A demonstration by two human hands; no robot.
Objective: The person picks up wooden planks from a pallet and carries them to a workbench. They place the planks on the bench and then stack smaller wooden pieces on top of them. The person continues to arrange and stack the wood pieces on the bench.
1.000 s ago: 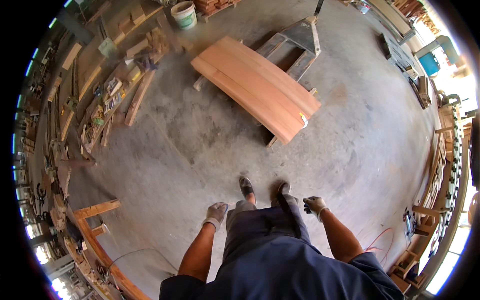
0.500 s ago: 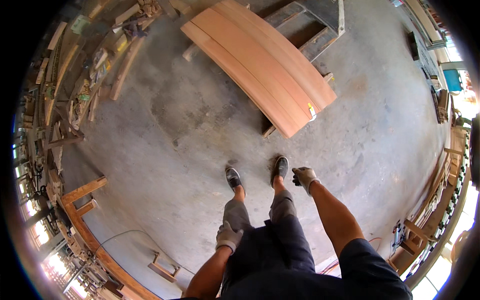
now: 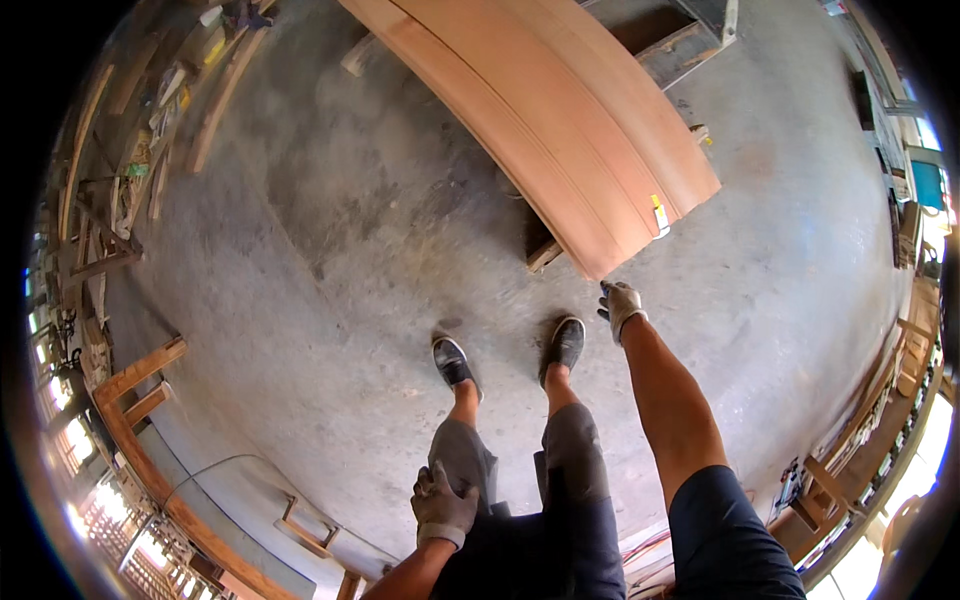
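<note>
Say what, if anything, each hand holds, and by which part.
Neither hand visibly holds anything: the left hand is over the left leg, the right hand near a corner of the boards.

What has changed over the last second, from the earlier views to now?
The person has moved closer to the wooden boards, which now look larger. The right hand has reached forward, near the boards' closest corner; whether it touches is unclear. The left hand is now over the left thigh. Nothing has visibly been picked up or let go. The boards still lie on their supports.
</note>
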